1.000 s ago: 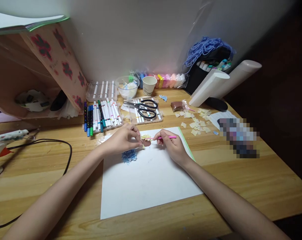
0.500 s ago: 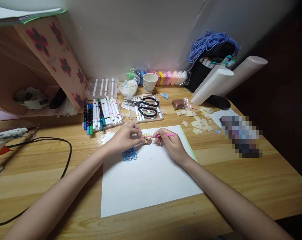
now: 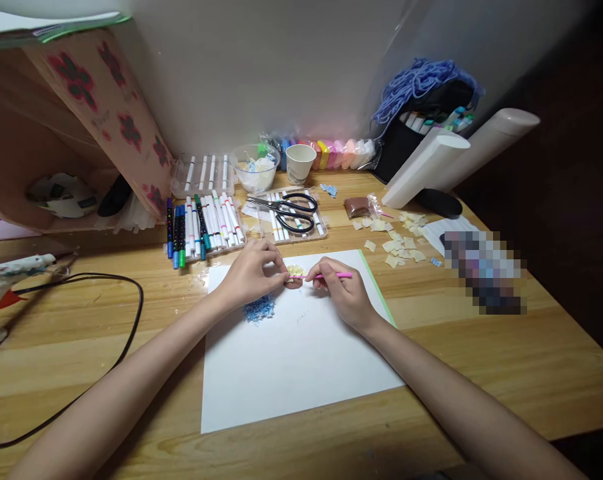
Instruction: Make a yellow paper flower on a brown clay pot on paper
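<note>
My left hand (image 3: 260, 272) is closed, thumb and fingertips pinching at the left edge of a small brown clay piece (image 3: 294, 284) on the white paper (image 3: 301, 360). Pale yellow paper bits (image 3: 296, 270) stand up from the brown piece. A thin pink stick tool (image 3: 342, 275) is gripped in my right hand (image 3: 342, 290), its tip pointing left at the yellow bits. Just below my left fingers lies a heap of blue paper shreds (image 3: 259, 309). Whether a loose yellow bit is also between my left fingertips is too small to tell.
Pale yellow paper squares (image 3: 401, 247) lie right of a brown clay packet (image 3: 356, 207). Black-handled scissors (image 3: 296, 213) rest on a marker case. Behind are a clear bowl (image 3: 255, 170) and a paper cup (image 3: 301, 163). A glue gun (image 3: 16, 273) with its cord lies left.
My right hand and the pink stick have shifted slightly right, away from the brown piece. More of the yellow bits shows now. My left hand has barely moved.
</note>
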Tool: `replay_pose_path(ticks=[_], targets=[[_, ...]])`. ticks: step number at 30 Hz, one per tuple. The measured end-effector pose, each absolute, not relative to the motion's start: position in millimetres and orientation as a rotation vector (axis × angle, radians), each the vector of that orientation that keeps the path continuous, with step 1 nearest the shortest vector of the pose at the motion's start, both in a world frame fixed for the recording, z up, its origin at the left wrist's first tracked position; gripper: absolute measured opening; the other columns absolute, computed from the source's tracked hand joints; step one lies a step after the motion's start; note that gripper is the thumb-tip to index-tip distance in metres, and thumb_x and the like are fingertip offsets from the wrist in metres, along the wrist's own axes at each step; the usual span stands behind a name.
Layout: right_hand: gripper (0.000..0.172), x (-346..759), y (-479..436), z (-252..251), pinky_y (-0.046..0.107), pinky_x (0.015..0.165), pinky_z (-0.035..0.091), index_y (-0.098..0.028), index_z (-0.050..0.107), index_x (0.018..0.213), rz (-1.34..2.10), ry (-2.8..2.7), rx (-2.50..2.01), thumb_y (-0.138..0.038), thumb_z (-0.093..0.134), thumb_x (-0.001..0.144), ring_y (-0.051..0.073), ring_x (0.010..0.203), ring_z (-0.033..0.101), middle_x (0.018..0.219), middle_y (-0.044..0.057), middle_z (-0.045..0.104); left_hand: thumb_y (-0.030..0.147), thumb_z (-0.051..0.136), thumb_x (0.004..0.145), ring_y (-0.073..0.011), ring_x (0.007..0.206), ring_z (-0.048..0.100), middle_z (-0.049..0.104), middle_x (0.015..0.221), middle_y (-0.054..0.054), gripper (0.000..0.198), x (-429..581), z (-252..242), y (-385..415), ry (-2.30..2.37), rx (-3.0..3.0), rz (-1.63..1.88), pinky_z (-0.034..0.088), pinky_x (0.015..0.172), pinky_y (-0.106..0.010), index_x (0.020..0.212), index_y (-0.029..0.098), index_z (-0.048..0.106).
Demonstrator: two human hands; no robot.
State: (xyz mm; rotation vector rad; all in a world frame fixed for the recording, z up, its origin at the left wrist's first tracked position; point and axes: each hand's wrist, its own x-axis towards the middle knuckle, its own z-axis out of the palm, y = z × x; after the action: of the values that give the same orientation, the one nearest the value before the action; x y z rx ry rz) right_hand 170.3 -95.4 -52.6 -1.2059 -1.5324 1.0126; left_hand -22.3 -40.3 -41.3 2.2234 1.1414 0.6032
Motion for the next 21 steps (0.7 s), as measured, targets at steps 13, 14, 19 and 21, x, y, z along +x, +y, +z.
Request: replay_pose_path(ticks=[13, 14, 19, 21], targets=[[0.038, 169, -95, -54, 0.025, 0.06, 0.043, -0.019, 0.063, 0.075, 0.975, -1.59, -1.216, -0.041, 0.038, 0.093, 0.013, 0.066, 0.053, 0.07, 0.002, 0.054, 0.027, 0.049, 0.083, -0.0183, 0.078, 0.05, 0.06, 0.077, -0.003, 0.017, -26, -45, -33, 1.226, 2.159, 0.661, 0.038, 0.073, -0.032, 0.073, 0.018, 0.059], [0.038, 169, -95, -53, 0.025, 0.06, 0.044, -0.019, 0.063, 0.075, 0.972, -1.59, -1.216, -0.042, 0.038, 0.093, 0.013, 0.066, 0.053, 0.071, 0.002, 0.055, 0.026, 0.048, 0.083, -0.0179, 0.077, 0.05, 0.06, 0.077, -0.003, 0.017, -27, -47, -32, 1.23, 2.159, 0.658, 0.038, 0.072, -0.032, 0.073, 0.017, 0.059], [0.039, 169, -95, -52, 0.025, 0.059, 0.045, -0.019, 0.063, 0.076, 0.975, -1.593, -1.216, -0.043, 0.038, 0.092, 0.013, 0.066, 0.053, 0.072, 0.003, 0.056, 0.024, 0.046, 0.082, -0.0164, 0.073, 0.049, 0.058, 0.075, -0.003, 0.018, -30, -52, -30, 1.227, 2.19, 0.653, 0.037, 0.068, -0.029, 0.075, 0.017, 0.061], [0.039, 169, -94, -53, 0.025, 0.058, 0.045, -0.019, 0.064, 0.076, 0.973, -1.599, -1.212, -0.042, 0.038, 0.093, 0.013, 0.066, 0.053, 0.071, 0.002, 0.055, 0.024, 0.047, 0.082, -0.0162, 0.072, 0.05, 0.057, 0.074, -0.002, 0.017, -30, -53, -30, 1.225, 2.192, 0.667, 0.037, 0.067, -0.029, 0.075, 0.017, 0.061]])
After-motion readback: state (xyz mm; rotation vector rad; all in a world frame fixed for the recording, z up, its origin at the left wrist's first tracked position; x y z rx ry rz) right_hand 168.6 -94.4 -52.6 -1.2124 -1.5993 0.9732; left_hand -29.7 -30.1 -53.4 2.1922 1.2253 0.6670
